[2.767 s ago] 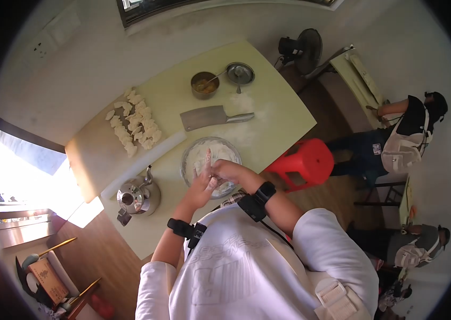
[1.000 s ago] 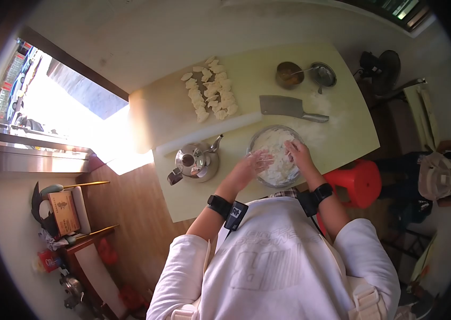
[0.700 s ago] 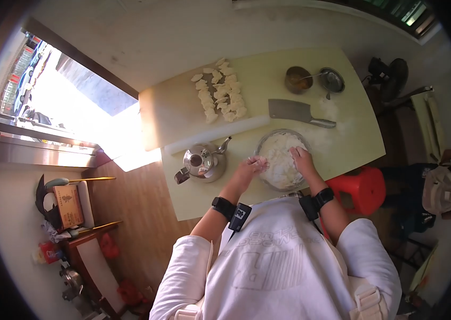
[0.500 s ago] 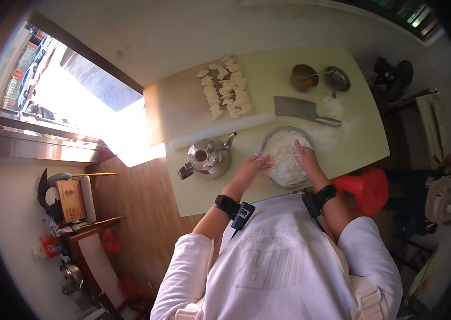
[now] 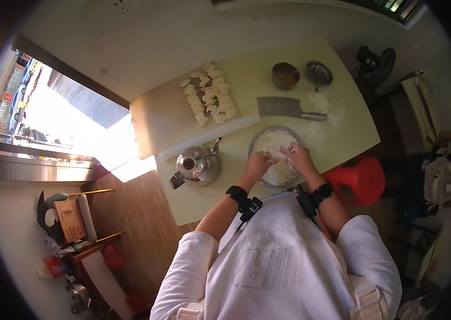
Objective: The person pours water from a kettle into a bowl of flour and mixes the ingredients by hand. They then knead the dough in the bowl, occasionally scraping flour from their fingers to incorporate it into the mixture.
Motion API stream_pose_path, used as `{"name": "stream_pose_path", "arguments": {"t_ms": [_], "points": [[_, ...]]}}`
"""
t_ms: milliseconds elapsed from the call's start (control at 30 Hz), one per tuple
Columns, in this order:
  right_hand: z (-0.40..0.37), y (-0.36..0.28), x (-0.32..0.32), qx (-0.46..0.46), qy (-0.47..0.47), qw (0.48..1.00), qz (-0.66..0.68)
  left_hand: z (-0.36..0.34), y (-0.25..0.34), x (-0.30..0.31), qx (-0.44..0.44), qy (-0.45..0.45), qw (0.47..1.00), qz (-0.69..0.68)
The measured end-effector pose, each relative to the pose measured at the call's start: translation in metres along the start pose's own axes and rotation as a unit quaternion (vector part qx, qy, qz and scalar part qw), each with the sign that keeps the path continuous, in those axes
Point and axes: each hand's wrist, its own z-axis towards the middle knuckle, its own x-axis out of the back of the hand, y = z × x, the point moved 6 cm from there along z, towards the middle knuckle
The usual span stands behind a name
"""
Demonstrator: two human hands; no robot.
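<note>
A round metal bowl (image 5: 250, 149) holds white flour and pale dough bits (image 5: 278, 140). Over its near half, my left hand (image 5: 260, 164) and my right hand (image 5: 297, 157) meet with fingertips drawn together. Between them is a small pale piece, apparently dough, largely hidden by the fingers. Both palms face away from view, and flour whitens the fingers. Beyond the bowl lies a cleaver (image 5: 280, 106), its handle to the right. A shiny kettle (image 5: 198, 166) stands left of my left hand, spout toward the bowl.
Several dough pieces (image 5: 217, 96) lie in rows on a wooden board (image 5: 156, 120) at the back left, with a long white roll (image 5: 209, 136) along its near edge. A brown-filled bowl (image 5: 285, 76) and a dark lid-like dish (image 5: 320, 73) stand farther back. A red stool (image 5: 361, 181) is at right.
My hands have come together over the bowl; their fingers, spread apart before, are now pinched. The spoon handle seen at the brown-filled bowl no longer shows clearly. The whole view has shifted slightly.
</note>
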Motion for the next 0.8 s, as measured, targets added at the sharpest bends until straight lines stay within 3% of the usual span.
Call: {"name": "stream_pose_path", "arguments": {"t_ms": [33,67,133,200,367,433,467,533,633,667,700,767,800], "points": [[0.0,0.003,0.0,-0.001,0.001,1.0,0.002,-0.003,0.012,0.002,-0.126,0.056,0.987,0.077],[0.001,0.009,-0.002,-0.002,-0.009,1.0,-0.001,-0.004,0.011,-0.001,-0.126,0.054,0.987,0.079],[0.003,0.02,-0.004,-0.003,-0.017,1.0,-0.002,-0.001,-0.007,-0.009,0.004,-0.001,0.986,-0.165],[0.003,0.02,-0.003,0.062,-0.002,0.997,-0.037,-0.004,0.002,-0.002,0.04,-0.025,0.992,-0.12],[0.001,0.011,0.001,0.1,0.02,0.988,-0.113,-0.004,0.006,-0.002,0.114,-0.053,0.992,0.011],[0.001,0.012,0.0,0.098,0.021,0.988,-0.118,-0.001,0.015,-0.001,-0.203,0.095,0.974,0.012],[0.002,0.013,0.0,0.117,0.028,0.984,-0.135,-0.002,0.021,0.001,-0.206,0.091,0.974,0.013],[0.004,0.02,-0.002,0.131,0.04,0.979,-0.151,0.001,0.014,-0.003,-0.036,0.004,0.999,0.003],[0.004,0.028,-0.001,0.128,0.046,0.989,-0.053,0.001,0.02,-0.003,-0.003,-0.028,0.998,0.054],[0.002,0.026,0.0,0.084,0.038,0.995,-0.031,0.0,0.017,-0.004,0.0,-0.03,0.998,0.053],[-0.001,0.027,-0.001,0.04,0.028,0.999,-0.011,-0.001,0.019,-0.004,-0.04,-0.024,0.998,0.039],[-0.004,0.026,-0.002,0.041,0.007,0.999,0.004,-0.003,0.016,-0.003,-0.079,-0.015,0.996,0.025],[-0.003,0.023,-0.003,0.046,-0.008,0.999,0.018,-0.001,0.005,-0.008,-0.034,-0.063,0.995,-0.075]]}}
